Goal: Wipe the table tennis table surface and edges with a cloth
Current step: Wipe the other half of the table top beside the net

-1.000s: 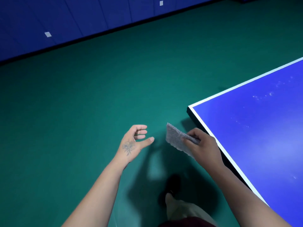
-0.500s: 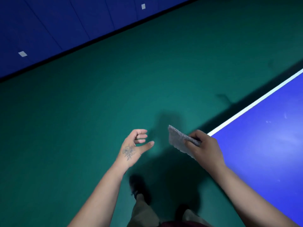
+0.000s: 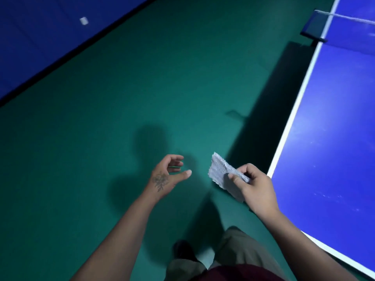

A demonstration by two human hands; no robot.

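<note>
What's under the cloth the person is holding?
Just green floor. The cloth is up in the air, pinched in the right hand, beside the blue table, not over it. The hand covers the cloth's near end.

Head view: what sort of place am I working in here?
Likely an indoor table tennis hall: a blue table with white edge lines, its net post, green sports flooring and blue wall padding.

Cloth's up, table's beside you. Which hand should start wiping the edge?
Right. The right hand already pinches the cloth and hangs just beside the table's white edge. The left hand holds nothing and is farther from the table, over the green floor.
</note>
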